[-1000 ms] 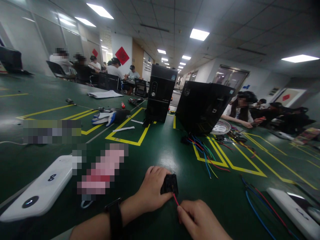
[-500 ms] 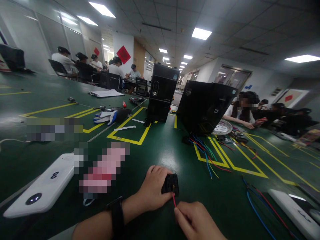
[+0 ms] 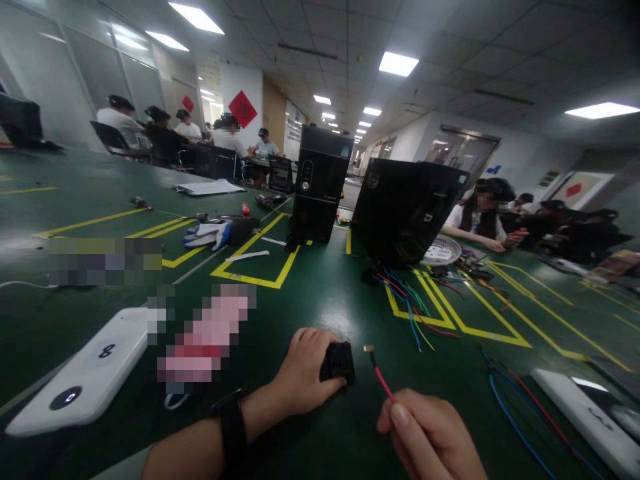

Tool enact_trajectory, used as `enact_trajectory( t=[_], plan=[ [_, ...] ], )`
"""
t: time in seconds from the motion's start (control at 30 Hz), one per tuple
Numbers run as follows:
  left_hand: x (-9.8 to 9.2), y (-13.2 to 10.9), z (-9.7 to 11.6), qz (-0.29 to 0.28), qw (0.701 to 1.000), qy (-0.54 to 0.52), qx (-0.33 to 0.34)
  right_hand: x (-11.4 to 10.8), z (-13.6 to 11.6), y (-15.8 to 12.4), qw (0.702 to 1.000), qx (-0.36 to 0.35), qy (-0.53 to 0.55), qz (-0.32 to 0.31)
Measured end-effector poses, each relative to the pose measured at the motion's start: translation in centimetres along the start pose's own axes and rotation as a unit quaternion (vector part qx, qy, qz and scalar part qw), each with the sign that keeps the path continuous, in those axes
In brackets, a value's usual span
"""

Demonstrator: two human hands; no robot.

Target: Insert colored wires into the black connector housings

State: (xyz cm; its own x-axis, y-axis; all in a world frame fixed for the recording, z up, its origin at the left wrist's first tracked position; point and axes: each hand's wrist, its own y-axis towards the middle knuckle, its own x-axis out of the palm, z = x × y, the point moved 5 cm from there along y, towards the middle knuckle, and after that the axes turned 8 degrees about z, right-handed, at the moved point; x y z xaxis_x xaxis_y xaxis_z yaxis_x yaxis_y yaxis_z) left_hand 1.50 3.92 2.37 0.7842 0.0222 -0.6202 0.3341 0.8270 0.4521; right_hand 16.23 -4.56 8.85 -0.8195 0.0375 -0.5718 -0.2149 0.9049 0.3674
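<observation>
My left hand (image 3: 306,370) is closed around a small black plastic block (image 3: 343,362) resting on the green tabletop, with the thumb along its near side. Part of the block lies hidden under my fingers. Thumb and forefinger of my right hand (image 3: 434,433) pinch a short red wire (image 3: 384,383). A gold-coloured metal terminal tips the wire's far end, which points up and left, apart from the block and just right of it.
Two black computer towers (image 3: 323,187) stand ahead, with loose coloured wires (image 3: 411,303) in front of the right one. Blue and red wires (image 3: 520,420) and a white device (image 3: 585,420) lie at right. Another white device (image 3: 93,367) and a blurred pink item (image 3: 210,333) are at left.
The red wire's tip has come out of the black block and moved right with my right hand. My left hand keeps its hold on the block.
</observation>
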Motion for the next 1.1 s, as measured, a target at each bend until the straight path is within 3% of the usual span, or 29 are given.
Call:
enact_trajectory(
  t=[0.13, 0.23, 0.37, 0.57, 0.67, 0.77, 0.83, 0.93, 1.1],
  plan=[
    [-0.2, -0.1, 0.1, -0.007, 1.000, -0.001, -0.010, -2.3, 1.3, -0.2, 0.976, 0.084, 0.057, 0.194],
    [-0.3, -0.1, 0.0, -0.020, 1.000, -0.002, -0.021, -3.9, 2.8, 0.1, 0.943, 0.116, 0.094, 0.299],
    [-0.2, -0.1, -0.1, -0.016, 1.000, -0.003, -0.024, -5.9, 4.0, 0.7, 0.907, 0.127, 0.148, 0.373],
    [-0.3, -0.1, 0.1, -0.007, 1.000, -0.017, -0.021, -9.7, 3.6, 1.2, 0.852, 0.091, 0.200, 0.476],
    [-0.4, 0.0, 0.2, -0.006, 0.999, -0.023, -0.028, -11.1, 3.4, 2.5, 0.888, 0.110, 0.147, 0.421],
    [-0.4, 0.1, 0.2, -0.005, 0.999, -0.025, -0.034, -11.1, 3.7, 5.1, 0.945, 0.146, 0.037, 0.292],
    [-0.3, 0.1, 0.3, -0.006, 0.999, -0.026, -0.031, -10.5, 4.1, 7.4, 0.964, 0.150, -0.061, 0.209],
    [-0.2, 0.0, 0.3, -0.009, 0.999, -0.022, -0.030, -9.3, 5.5, 11.1, 0.961, 0.137, -0.201, 0.131],
    [0.0, 0.2, 0.4, -0.025, 0.999, -0.009, -0.035, -7.9, 9.7, 16.8, 0.936, 0.145, -0.299, 0.116]
  ],
)
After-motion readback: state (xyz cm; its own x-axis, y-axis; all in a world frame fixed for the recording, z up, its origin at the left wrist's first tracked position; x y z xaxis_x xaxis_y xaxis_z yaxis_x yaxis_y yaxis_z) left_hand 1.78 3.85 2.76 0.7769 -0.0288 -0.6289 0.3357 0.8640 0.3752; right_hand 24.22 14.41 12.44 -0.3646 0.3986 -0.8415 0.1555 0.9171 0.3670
